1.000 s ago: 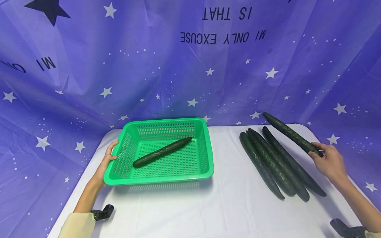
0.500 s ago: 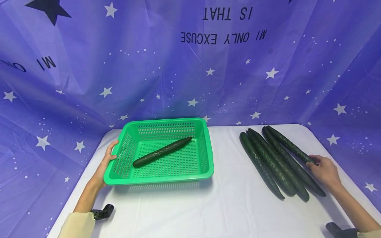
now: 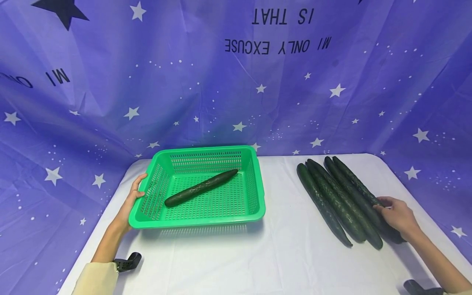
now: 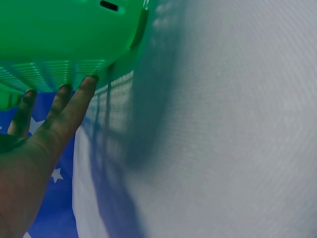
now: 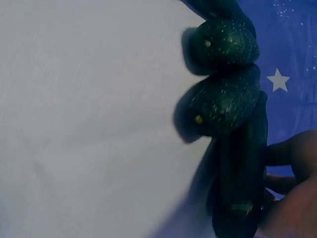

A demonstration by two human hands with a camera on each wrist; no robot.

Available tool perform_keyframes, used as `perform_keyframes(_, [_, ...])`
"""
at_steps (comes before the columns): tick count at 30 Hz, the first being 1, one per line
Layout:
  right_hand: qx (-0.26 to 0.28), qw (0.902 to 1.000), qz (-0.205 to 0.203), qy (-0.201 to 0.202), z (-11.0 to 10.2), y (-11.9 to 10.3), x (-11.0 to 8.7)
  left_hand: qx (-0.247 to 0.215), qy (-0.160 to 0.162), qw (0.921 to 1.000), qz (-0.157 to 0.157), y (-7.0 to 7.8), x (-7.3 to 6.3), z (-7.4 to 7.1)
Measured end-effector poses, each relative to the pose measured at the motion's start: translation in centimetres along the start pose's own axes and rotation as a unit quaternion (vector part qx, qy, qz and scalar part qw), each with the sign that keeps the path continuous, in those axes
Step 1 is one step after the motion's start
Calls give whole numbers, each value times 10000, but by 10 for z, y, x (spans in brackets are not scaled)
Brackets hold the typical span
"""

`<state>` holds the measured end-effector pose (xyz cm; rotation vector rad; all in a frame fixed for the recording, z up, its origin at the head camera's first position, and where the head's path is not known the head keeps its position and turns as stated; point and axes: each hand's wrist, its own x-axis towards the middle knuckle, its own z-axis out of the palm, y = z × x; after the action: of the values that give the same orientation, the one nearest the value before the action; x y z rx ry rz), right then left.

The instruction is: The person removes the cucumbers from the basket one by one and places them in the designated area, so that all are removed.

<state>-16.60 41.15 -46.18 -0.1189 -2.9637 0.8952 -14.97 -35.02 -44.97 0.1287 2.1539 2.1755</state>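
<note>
On the left stands a green plastic basket [image 3: 199, 223], and one dark green cucumber [image 3: 200, 188] lies slantwise inside it. My left hand [image 3: 133, 196] grips the basket's left rim; in the left wrist view its fingers [image 4: 62, 109] reach up against the slotted outer wall. At the right, several long cucumbers [image 3: 332, 200] lie side by side on the white cloth. My right hand [image 3: 397, 213] pinches the rightmost cucumber [image 3: 352, 177] near its lower end, which the hand partly hides. Fingers [image 5: 282, 153] meet a cucumber's side [image 5: 242, 168] in the right wrist view.
White cloth [image 3: 276, 258] covers the table. A purple curtain [image 3: 206, 82] with stars and printed letters hangs behind and at both sides. A black wrist mount [image 3: 127, 262] sits on the left arm, another [image 3: 420, 287] on the right.
The right hand lowered the rightmost cucumber from above the row onto the cloth, then shifted left with it against its neighbour. The left hand and basket have stayed put.
</note>
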Motion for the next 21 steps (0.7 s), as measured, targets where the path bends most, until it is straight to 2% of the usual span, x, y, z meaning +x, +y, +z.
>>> perform_keyframes(6, [92, 9993, -200, -302, -4, 4, 3, 46, 3, 10000, 10, 0, 0, -1])
perform_keyframes(10, [129, 9992, -256, -296, -6, 2, 5, -18, -19, 10000, 41, -1, 0, -2])
perform_keyframes(15, [130, 9995, -285, -4, -6, -7, 3, -117, -69, 9999, 49, -2, 0, -1])
perform_keyframes(21, [-18, 9973, -639, 367, -8, -27, 8, -74, -55, 9999, 62, -1, 0, -1])
